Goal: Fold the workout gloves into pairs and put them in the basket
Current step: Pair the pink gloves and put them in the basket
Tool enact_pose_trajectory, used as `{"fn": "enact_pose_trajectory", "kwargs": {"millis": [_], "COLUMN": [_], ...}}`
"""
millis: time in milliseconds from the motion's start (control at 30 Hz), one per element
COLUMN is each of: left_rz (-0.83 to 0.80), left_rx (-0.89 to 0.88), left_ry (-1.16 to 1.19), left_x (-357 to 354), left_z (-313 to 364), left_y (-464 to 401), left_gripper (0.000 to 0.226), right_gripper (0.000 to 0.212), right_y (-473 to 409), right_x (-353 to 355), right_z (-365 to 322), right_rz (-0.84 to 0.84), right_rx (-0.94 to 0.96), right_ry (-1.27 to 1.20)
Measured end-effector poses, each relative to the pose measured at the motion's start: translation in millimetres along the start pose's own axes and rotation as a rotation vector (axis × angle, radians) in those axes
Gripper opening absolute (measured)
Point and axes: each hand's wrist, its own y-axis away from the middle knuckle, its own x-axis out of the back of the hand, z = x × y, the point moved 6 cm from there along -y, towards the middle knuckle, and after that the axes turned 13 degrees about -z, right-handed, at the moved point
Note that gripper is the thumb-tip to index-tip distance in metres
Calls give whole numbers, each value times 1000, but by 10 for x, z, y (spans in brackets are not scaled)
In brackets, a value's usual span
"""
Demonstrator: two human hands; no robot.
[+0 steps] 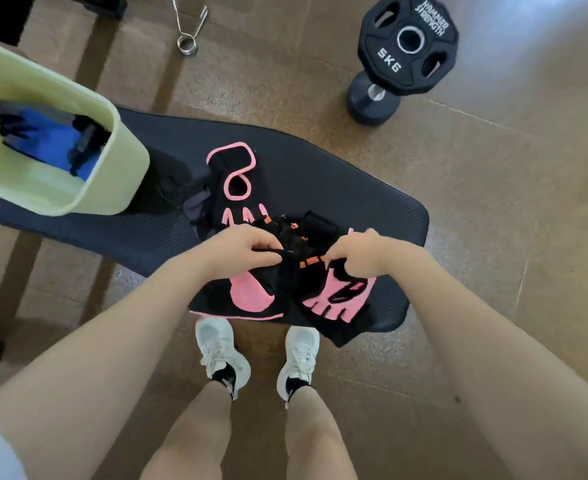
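- Workout gloves, black with pink palms: two are held up above the near end of a dark exercise mat (337, 188), one in each hand.
- Left hand (240, 249): fingers and thumb curled, pinching the black upper edge of the left pink-palmed glove (251, 296), which hangs palm-side toward the camera.
- Right hand (358, 252): fingers curled around the top of the right pink-palmed glove (337, 299), whose pink finger stubs point toward the person's white shoes (221, 355).
- Between the two hands lies a bunched black glove with orange tabs (296, 237); whether either hand also touches it cannot be told.
- Farther up the mat, a black glove with pink trim (233, 181) lies flat, with a dark grey glove (195, 206) just beside it on the basket side.
- Pale green basket (126, 161): stands on the far left of the mat and already holds a blue and black bundle (53, 143), judged to be one finished pair.
- Progress, as a judgement: early to middle; one pair stored, one pair in hand not yet folded together, and several loose gloves left to match.
- Unrelated items on the floor: a weight plate (408, 43) leaning on a dumbbell (372, 98), and a spring collar (188, 32).
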Motion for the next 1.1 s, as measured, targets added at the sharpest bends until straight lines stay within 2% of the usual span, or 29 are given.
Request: {"fn": "enact_pose_trajectory", "kwargs": {"millis": [67,100,133,200,267,300,367,467,533,567,633,733,800,867,933,1033,1100], "left_rz": [4,68,189,542,805,849,788,548,489,523,659,823,781,684,649,653,697], "left_rx": [-42,-73,-133,-295,-337,-322,-269,-108,-80,-109,-218,-344,-371,-333,-342,-447,-474], "left_ry": [-18,-48,-105,-340,-662,-774,-877,-803,-804,-820,-804,-633,-591,-594,-542,-379,-390], "left_x": [20,59,121,243,192,110,-118,-441,-534,-547,-529,-484,-546,-631,-638,-604,-649], "left_z": [42,73,130,271,329,257,-8,-425,-478,-474,-441,-431,-461,-517,-553,-553,-506], "left_y": [-6,12,47,188,306,283,114,-250,-389,-420,-390,-244,-268,-337,-362,-306,-278], "left_gripper": [13,13,13,13,12,9,11,37,21,9,13,11,19,41,52,26,21], "right_gripper": [51,47,45,43,46,48,46,32,27,29,39,42,35,30,31,40,38], "right_y": [30,32,26,4,-9,-38,-78,-125,-224,-285,-343,-344,-403,-488,-540,-585,-593], "right_x": [149,188,216,234,128,39,-162,-473,-604,-641,-648,-596,-611,-666,-709,-744,-736], "right_z": [-15,-43,-85,-164,-151,-83,89,290,268,247,221,118,32,-16,-23,-67,-102], "right_rz": [4,26,90,323,522,593,803,1098,1140,1154,1186,1230,1181,1129,1189,1276,1301], "right_rx": [-19,-23,-14,40,104,115,99,76,84,86,95,234,343,397,416,369,338], "right_ry": [115,148,207,333,221,73,-237,-552,-527,-490,-497,-495,-423,-408,-384,-306,-298]}}
